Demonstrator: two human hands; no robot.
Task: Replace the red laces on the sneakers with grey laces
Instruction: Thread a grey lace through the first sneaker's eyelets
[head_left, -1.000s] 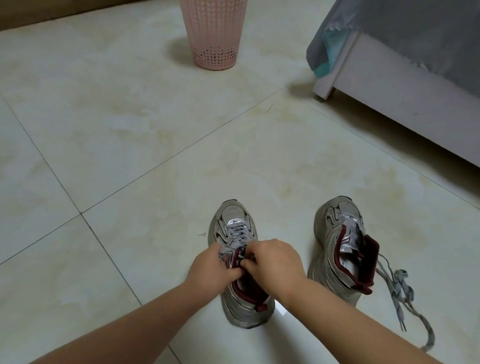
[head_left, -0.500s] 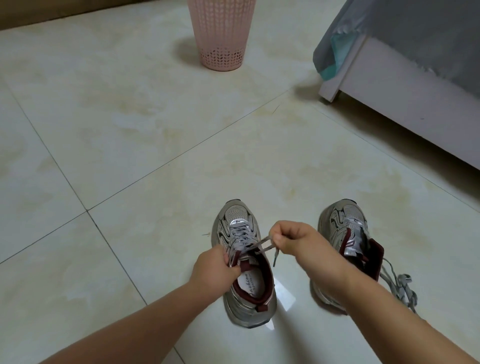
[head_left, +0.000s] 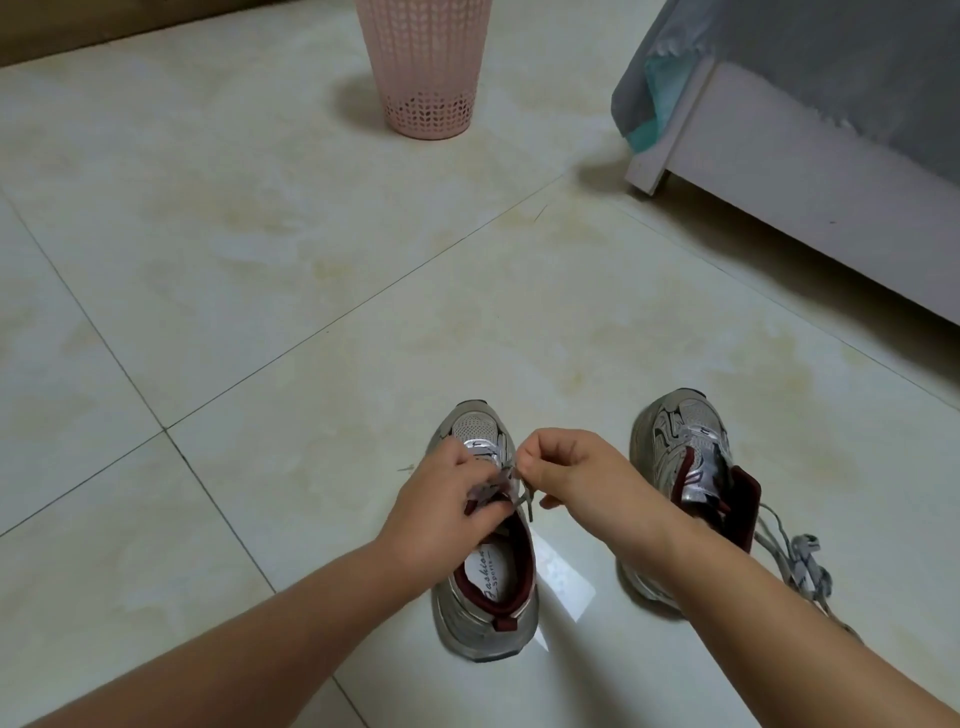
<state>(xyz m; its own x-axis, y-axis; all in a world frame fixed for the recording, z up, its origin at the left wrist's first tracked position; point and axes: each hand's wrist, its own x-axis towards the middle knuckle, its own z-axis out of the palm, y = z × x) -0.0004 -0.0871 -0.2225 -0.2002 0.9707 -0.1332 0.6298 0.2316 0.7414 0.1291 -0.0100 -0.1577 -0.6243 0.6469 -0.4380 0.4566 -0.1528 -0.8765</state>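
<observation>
Two grey sneakers with dark red lining stand on the tiled floor. Over the tongue of the left sneaker, my left hand pinches the grey lace near the upper eyelets. My right hand pinches the same lace just to the right of it. A short lace end hangs between the hands. The right sneaker stands partly behind my right forearm. A loose grey lace trails from it onto the floor at the right. No red lace shows.
A pink perforated basket stands on the floor at the back. A white bed frame with a grey cover fills the upper right. Pale floor tiles spread to the left and ahead.
My right hand pulled the lace out to the right, then came back close to the left hand over the left sneaker. The left hand shifted up toward the toe side.
</observation>
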